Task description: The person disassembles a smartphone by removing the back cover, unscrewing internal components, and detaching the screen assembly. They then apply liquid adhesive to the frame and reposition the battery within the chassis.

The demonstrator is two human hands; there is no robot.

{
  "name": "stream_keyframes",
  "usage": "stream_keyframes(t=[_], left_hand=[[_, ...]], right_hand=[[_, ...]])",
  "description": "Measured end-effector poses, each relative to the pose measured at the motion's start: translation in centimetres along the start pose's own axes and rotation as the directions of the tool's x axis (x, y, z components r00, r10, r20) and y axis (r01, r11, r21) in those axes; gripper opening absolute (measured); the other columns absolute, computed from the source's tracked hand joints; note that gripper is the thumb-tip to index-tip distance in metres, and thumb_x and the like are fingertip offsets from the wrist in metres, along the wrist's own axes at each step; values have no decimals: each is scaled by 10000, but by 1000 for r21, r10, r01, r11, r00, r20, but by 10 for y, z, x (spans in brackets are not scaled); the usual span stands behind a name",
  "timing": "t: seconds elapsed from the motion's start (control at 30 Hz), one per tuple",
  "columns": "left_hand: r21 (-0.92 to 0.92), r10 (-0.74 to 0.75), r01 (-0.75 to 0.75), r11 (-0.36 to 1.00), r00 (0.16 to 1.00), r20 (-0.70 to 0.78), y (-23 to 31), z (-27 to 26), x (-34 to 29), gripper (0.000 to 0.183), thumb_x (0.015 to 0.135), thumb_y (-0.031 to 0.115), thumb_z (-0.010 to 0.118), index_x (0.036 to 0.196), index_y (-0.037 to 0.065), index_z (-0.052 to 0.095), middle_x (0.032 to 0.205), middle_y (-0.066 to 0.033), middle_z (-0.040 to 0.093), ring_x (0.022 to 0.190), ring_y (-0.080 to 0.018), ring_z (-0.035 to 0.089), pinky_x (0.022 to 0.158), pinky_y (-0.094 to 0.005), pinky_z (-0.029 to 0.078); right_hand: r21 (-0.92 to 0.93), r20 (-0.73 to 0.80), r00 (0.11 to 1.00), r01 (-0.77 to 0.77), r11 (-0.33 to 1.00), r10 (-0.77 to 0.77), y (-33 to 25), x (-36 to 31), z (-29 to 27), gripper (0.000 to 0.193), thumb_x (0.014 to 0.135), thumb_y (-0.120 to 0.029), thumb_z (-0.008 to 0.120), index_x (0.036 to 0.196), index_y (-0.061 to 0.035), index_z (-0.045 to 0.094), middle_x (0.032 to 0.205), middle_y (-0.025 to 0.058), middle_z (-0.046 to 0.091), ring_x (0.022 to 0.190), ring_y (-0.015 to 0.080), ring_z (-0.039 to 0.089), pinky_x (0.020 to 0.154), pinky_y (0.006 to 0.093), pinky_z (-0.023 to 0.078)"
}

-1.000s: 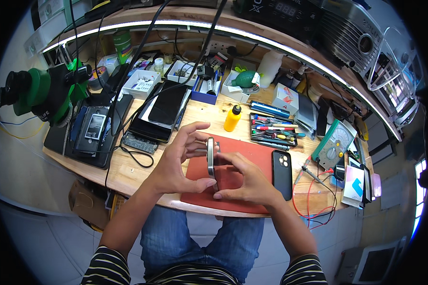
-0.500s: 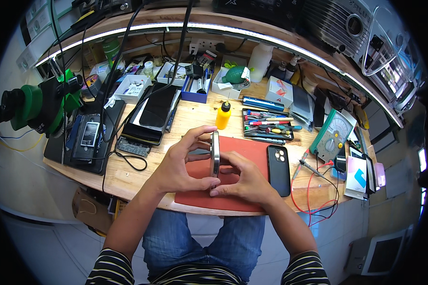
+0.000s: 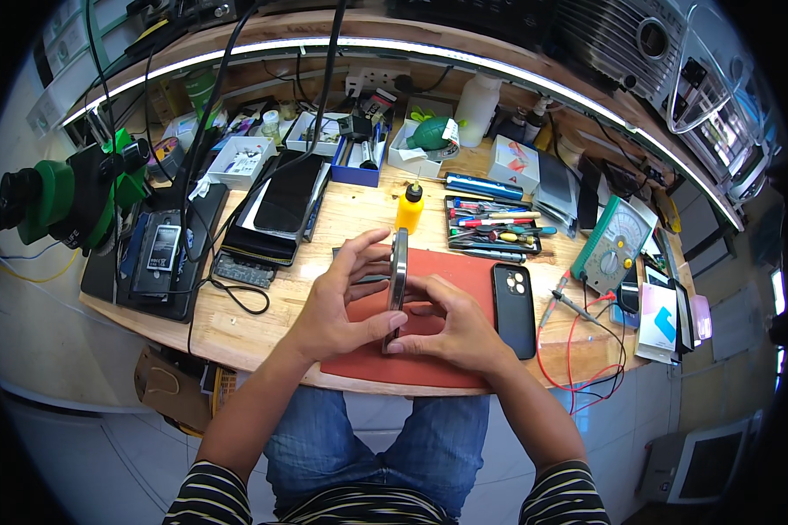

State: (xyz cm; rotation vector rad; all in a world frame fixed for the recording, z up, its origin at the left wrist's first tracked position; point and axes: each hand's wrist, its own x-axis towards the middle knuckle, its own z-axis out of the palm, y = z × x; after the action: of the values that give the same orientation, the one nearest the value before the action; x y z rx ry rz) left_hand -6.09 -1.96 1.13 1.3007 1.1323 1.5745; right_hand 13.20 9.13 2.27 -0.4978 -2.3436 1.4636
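Two bare hands hold one phone [image 3: 399, 267] on edge between them, above one red mat [image 3: 372, 366] on the wooden counter [image 3: 236, 328]. The left hand [image 3: 328, 311] is half open and curved, its forefinger near the phone's top end and its thumb against the lower part. The right hand [image 3: 460, 332] has thumb and forefinger bent in a loose pinch at the phone's other side, lower down.

Just right of the right fingers lies one black phone case [image 3: 514, 311]. Straight beyond the fingertips stands one yellow bottle [image 3: 409, 210]; beyond it and to the right is one tray of tools [image 3: 499, 226]. Well to the right of the fingers is one meter [image 3: 613, 249] with two leads, red and black. Far beyond the left fingers sit two open white boxes [image 3: 241, 162], then one blue box [image 3: 356, 172] and a third open white box.

Printed labels show on one battery [image 3: 162, 247], well left of the fingers; the meter carries a printed scale, and the green microscope [image 3: 44, 206], farther left, pale lettering.

A second ago the phone's top end stood clear of the bottle; now it overlaps the bottle's foot in view. Case and tool tray keep their places on the counter.
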Motion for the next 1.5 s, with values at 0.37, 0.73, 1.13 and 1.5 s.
stream_keyframes(t=[0.37,0.73,1.13,1.5], left_hand=[[-6,-502,534,845,799,331,-8,-22,16,418,1064,214,635,1392,-34,560,1140,-129,735,986,-145,728,864,-284,599],[870,-354,-58,490,899,260,9,-1,14,779,803,345,882,1461,97,547,1320,-182,592,1250,-381,557,1094,-448,448],[855,-27,-231,465,961,275,0,5,-10,866,732,197,781,1511,18,450,1178,-197,655,1060,-361,607,983,-440,512],[890,-195,-83,449,963,188,29,-17,-29,935,742,250,888,1532,58,427,1361,-195,581,1285,-364,546,1101,-456,470]], right_hand=[[-701,-178,978,-201,684,105,-9,-47,-47,453,840,-302,840,1202,-53,728,1069,131,671,1011,331,655,904,437,525],[-653,-178,977,-206,728,118,2,-57,-40,390,756,-238,906,1021,-44,697,1008,103,649,964,302,637,853,414,528],[-381,-202,943,-324,866,264,-11,-61,-35,285,840,-105,843,1051,-3,682,876,94,699,713,170,645,676,320,532],[-129,-417,878,-311,941,233,-12,-49,-12,139,944,-53,738,1024,60,740,834,88,759,759,126,751,694,251,589]])
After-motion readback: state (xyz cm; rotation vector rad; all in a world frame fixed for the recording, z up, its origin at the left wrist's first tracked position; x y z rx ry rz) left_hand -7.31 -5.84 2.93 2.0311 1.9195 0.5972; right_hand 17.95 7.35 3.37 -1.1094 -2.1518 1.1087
